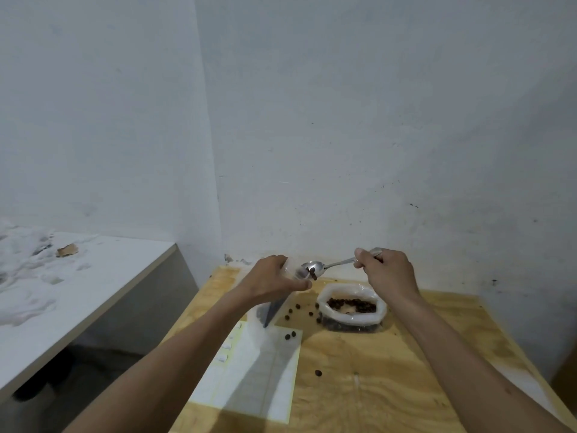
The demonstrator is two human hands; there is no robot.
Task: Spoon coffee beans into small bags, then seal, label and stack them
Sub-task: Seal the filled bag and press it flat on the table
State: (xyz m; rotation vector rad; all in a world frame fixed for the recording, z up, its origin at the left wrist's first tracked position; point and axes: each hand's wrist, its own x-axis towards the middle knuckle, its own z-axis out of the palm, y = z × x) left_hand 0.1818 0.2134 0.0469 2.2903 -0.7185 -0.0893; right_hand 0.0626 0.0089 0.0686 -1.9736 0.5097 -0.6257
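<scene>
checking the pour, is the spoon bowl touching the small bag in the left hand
Cannot tell. In the head view the spoon bowl overlaps the mouth of the small bag held by the left hand, but the clear plastic is blurred, so neither contact nor gap shows.

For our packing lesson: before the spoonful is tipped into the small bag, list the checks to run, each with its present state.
1. Spoon holds beans: ok.
2. Right hand grips the spoon handle: ok.
3. Left hand holds the small bag up: ok.
4. Bag mouth open wide: cannot tell.
5. Spoon tip at the bag mouth: ok.
6. Table free of spilled beans: not ok.
</scene>
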